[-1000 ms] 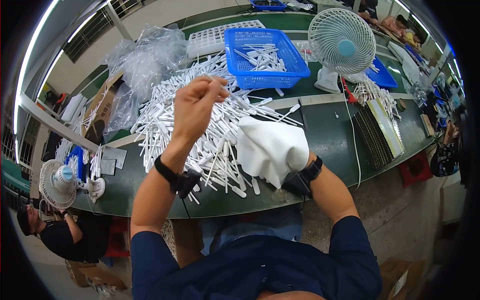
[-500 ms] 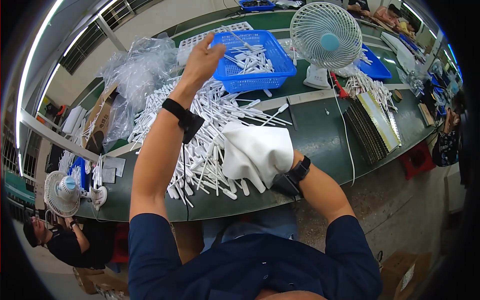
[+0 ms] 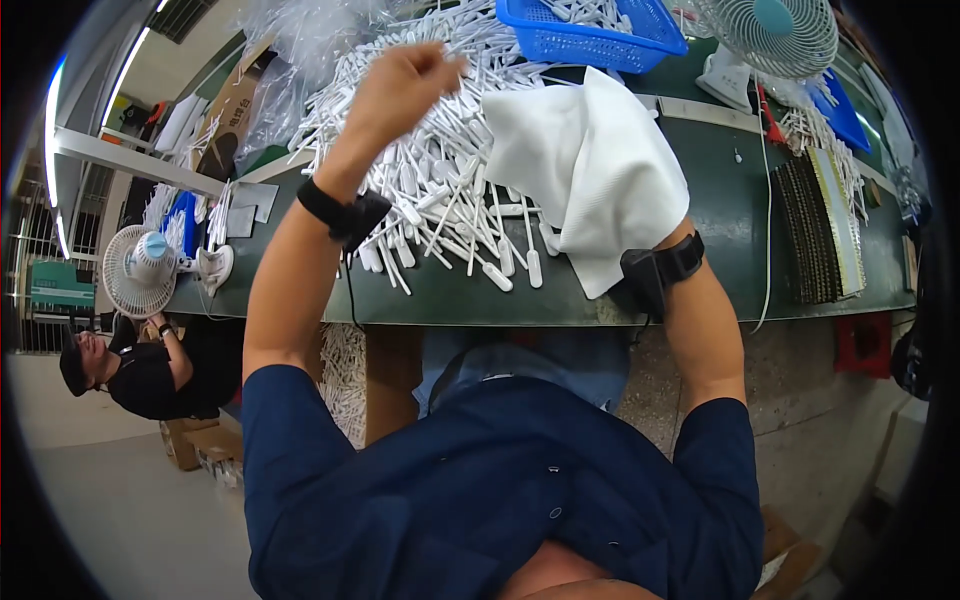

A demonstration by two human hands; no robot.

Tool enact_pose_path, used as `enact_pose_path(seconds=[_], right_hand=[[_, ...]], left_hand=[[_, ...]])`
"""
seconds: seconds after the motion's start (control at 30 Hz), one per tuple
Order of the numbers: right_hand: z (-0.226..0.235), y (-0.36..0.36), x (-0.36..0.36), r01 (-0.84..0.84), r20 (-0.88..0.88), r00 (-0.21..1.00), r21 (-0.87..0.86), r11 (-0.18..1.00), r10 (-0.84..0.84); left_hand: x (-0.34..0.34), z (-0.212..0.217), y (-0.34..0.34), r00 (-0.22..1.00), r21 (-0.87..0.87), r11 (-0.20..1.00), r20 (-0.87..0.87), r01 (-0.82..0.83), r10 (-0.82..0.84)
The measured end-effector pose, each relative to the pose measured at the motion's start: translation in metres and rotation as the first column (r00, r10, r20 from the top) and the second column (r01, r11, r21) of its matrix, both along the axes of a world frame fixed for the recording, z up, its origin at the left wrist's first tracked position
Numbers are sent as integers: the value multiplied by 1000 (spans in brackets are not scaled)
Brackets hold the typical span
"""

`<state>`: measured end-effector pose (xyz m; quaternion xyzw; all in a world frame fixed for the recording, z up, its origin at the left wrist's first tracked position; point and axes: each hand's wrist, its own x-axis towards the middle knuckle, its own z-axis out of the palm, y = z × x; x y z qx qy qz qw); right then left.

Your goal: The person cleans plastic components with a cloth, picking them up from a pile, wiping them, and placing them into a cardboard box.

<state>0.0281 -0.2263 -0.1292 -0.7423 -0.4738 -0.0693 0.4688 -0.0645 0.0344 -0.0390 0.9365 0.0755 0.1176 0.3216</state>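
While draped: one white cloth [image 3: 590, 170]

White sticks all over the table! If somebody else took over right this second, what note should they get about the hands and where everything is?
Left hand: fingers pinched together above the pile of white sticks; whether one is in its grip cannot be told.
Right hand: hidden under the white cloth it holds, over the green table.
Blue basket: behind the pile, some sticks already inside.
Left: a big pile remains on the table.
Nearby: white fan.
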Motion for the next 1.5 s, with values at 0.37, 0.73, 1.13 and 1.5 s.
enact_pose_path(seconds=[0.37, 0.73, 1.13, 1.5], right_hand=[[-22, 5, -9, -134, -126, 976, 285, 949, 175], [-8, 11, -8, -306, -477, 786, 253, 918, 393], [10, -2, -25, -387, -551, 658, 338, 858, 514], [-16, -15, -21, -238, -762, -55, 637, 733, 645]], left_hand=[[-46, -59, -28, 969, 141, 986, -242, 89, -53], [-40, -24, -18, 984, -335, 939, 123, -81, 129], [-36, -34, -74, 716, 465, 836, 474, 291, -512], [-31, -24, -46, 916, -728, 672, 352, 138, 194]])
